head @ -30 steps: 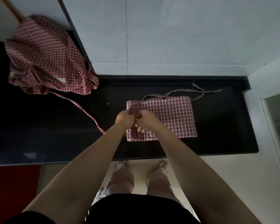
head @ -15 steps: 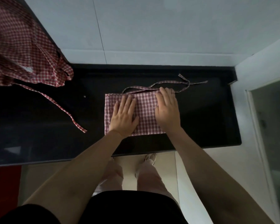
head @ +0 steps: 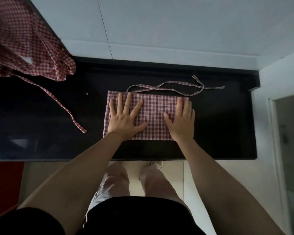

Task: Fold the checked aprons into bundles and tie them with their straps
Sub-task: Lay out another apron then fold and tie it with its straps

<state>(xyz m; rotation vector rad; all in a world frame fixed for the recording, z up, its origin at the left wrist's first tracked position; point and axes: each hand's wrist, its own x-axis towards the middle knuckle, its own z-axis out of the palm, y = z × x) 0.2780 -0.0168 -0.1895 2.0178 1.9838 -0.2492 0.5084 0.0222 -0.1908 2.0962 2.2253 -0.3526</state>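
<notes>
— Under both palms, what've we got?

— Folded checked apron point(head: 153, 114), flat on the black counter point(head: 219, 126). I see it as a rectangle, red-white check, lying btwn and beneath the hands.

— Hands?

— Left hand point(head: 125, 118) flat on the apron's left part, fingers straight and fanned apart, tips near the far edge. Right hand point(head: 181, 122) flat on the right part, fingers straight but close together, thumb stuck out twd the left hand. Neither one pinches or curls round anything; both press down w/ open palms. A strip of bare check shows btwn them.

— Straps?

— Straps point(head: 170, 88) lie loose on the counter just beyond the fingertips, looping off past the right hand, ends crossing out there. Not tied.

— Anything else?

— Well off to the left of the left hand, far side, a pile of checked aprons point(head: 24, 46), rumpled, unfolded. One long strap point(head: 58, 102) trails from it across the counter twd the left hand, ends short of the folded piece, not touching it. Can't tell how many aprons are in the pile.
</notes>
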